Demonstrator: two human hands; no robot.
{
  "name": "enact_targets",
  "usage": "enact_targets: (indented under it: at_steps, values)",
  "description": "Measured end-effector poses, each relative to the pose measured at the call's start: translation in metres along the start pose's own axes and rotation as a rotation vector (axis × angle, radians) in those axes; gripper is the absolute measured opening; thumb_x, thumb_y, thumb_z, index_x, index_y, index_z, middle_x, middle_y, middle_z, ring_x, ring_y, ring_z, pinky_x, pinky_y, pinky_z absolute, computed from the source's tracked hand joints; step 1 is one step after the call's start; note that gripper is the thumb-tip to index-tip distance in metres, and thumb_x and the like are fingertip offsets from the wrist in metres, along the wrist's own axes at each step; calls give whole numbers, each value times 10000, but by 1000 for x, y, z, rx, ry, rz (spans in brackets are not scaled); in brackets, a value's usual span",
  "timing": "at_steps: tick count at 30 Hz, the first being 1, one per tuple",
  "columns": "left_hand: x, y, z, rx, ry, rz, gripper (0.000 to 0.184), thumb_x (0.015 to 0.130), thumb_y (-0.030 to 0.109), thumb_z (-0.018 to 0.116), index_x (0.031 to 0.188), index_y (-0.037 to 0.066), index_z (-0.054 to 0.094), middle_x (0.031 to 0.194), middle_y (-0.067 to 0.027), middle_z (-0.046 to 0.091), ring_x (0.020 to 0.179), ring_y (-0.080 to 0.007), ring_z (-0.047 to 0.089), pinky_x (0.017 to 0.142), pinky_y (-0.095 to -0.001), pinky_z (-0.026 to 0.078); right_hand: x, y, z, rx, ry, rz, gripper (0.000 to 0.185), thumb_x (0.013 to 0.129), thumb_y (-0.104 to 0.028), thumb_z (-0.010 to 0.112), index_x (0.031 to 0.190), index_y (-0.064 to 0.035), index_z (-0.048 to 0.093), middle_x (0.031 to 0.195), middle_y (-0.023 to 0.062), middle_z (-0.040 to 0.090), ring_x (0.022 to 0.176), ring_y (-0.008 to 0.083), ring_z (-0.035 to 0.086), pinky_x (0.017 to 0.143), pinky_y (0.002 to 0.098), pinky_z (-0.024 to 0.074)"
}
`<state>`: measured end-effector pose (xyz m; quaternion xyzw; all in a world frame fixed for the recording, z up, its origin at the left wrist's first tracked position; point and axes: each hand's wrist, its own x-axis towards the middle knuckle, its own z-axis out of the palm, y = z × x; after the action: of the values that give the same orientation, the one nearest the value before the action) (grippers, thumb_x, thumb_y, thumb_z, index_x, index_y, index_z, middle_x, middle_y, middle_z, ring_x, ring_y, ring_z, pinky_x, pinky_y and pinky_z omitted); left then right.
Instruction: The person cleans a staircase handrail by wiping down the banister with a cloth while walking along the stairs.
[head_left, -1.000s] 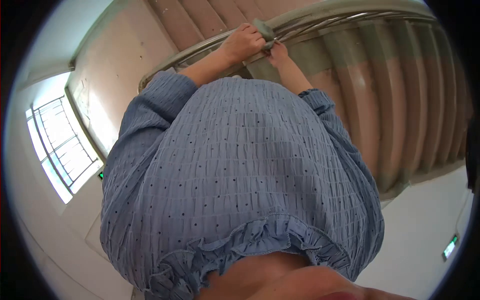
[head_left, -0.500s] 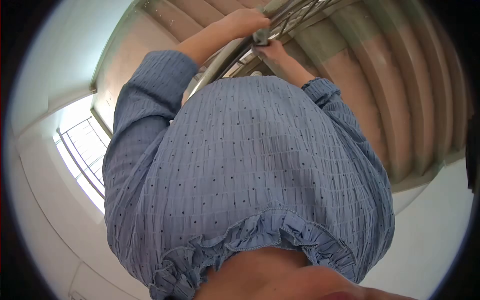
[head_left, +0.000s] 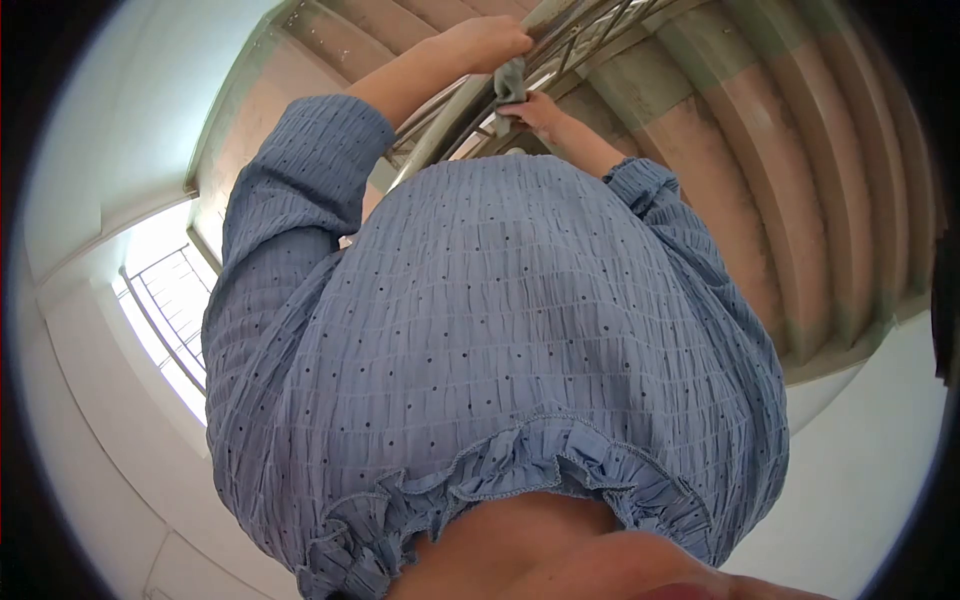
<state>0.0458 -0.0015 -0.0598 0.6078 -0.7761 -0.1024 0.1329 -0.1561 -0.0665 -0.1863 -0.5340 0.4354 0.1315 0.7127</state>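
A grey-green cloth [head_left: 509, 82] hangs beside the metal handrail [head_left: 447, 128], between my two hands. My left hand [head_left: 490, 43] is closed at the cloth's upper end, over the rail, with its fingertips mostly hidden. Lower and to the right, my right hand [head_left: 536, 112] pinches the lower part of the cloth between thumb and fingers. Both forearms reach forward out of blue dotted sleeves.
Curved brown and green stairs [head_left: 700, 150] descend on the right beyond the railing. More steps [head_left: 345, 40] are at the upper left. A barred window [head_left: 170, 300] is at the left, in a pale wall [head_left: 90, 400].
The view has turned, so the rail now runs more steeply. My left hand has shifted up in the view. The cloth now hangs longer between my hands, and my right hand has lowered slightly.
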Motion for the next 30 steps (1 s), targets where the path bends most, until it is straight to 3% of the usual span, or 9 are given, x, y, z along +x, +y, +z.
enact_targets:
  at_steps: [3,8,12,13,15,18,21,23,30]
  values:
    - [-39,4,-23,-7,-210,-70,166,787,48,670,933,14,598,985,-181,639,1030,-354,624,838,-466,523,-12,-2,19,51,-122,85,376,808,-105,806,1154,-59,665,955,43,708,855,187,684,659,297,556]
    - [-57,-34,-5,2,-15,-183,176,845,72,609,1020,49,622,1000,-179,670,1000,-364,642,833,-471,534,-29,-36,17,137,-3,12,339,811,-84,791,1122,-32,665,953,60,707,807,173,676,660,298,552]
    - [-69,-38,-29,-37,385,-368,160,825,101,627,977,51,623,908,-187,656,912,-384,641,812,-470,512,-23,-75,10,-130,463,-688,286,835,-81,747,1105,-32,667,968,57,716,798,204,681,677,330,536]
    - [-77,-30,-31,-34,389,-373,160,825,101,627,977,51,623,908,-187,656,912,-384,641,812,-470,512,-36,-93,20,-134,457,-692,286,835,-81,747,1105,-32,667,968,57,716,798,204,681,677,330,536]
    - [-96,-8,-26,-101,627,-578,127,958,116,522,1032,20,481,870,-249,598,843,-440,609,722,-519,478,-76,-134,46,-336,636,-992,247,832,-55,702,1079,-50,680,987,95,718,841,279,675,745,382,531]
    - [-141,16,7,-170,442,-725,293,878,55,536,1154,92,626,987,-167,681,970,-372,652,823,-481,540,-78,-140,63,-879,660,-1323,288,795,-24,674,1075,-88,692,1025,125,704,944,341,640,837,432,508]
    - [-191,32,43,-105,553,-543,339,886,64,526,1211,108,611,958,-151,687,957,-359,654,821,-460,541,-78,-114,77,-1059,452,-1201,276,767,-41,675,1028,-122,713,1005,80,690,1018,322,607,876,453,465]
    - [-212,46,43,-70,280,-656,376,896,84,526,1262,117,608,1049,-150,702,972,-345,657,911,-444,508,-88,-110,81,-1228,300,-1174,213,801,-81,651,984,-161,727,981,26,676,1033,268,599,880,430,437]
    - [-157,30,-4,143,552,-620,318,864,68,553,1167,127,629,904,-85,702,954,-294,658,936,-423,480,-76,-204,81,-1345,568,-1430,239,790,-60,650,982,-173,736,980,-9,685,1056,235,604,953,424,399]
